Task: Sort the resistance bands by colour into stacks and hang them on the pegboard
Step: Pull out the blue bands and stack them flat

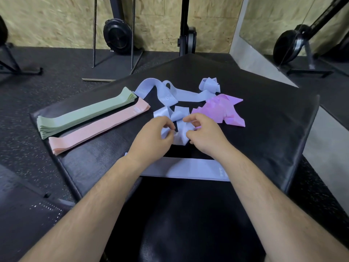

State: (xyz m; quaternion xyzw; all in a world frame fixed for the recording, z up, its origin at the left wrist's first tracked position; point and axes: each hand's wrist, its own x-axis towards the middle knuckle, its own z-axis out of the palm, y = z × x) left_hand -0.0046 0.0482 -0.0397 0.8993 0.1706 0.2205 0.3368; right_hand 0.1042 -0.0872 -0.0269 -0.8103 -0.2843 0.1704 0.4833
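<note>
Head view shows you mid-sort, working on the blue colour: both hands are on a crumpled light-blue band (177,127) at the centre of the black padded surface (264,118). Your left hand (154,138) pinches a fold of it between thumb and fingertips, and your right hand (203,135) is closed on its other side, so the band sits directly between the two hands, touching both.

I judge the step in hand to be untangling this band so it can lie flat. The next move calls for pulling the twisted loops apart and smoothing the band, then laying it on the flat light-blue band (188,170) that lies at 6 o'clock from your hands, partly under your wrists.

Two stacks look finished: the green stack (85,112) at 10 o'clock and the pink stack (98,127) just beside it, touching along their long edges. More loose blue bands (181,92) lie tangled at 12 o'clock, well past your fingers, and a heap of purple bands (221,110) lies at 2 o'clock, just beside your right hand. No pegboard is in view, so hanging is not yet begun.
</note>
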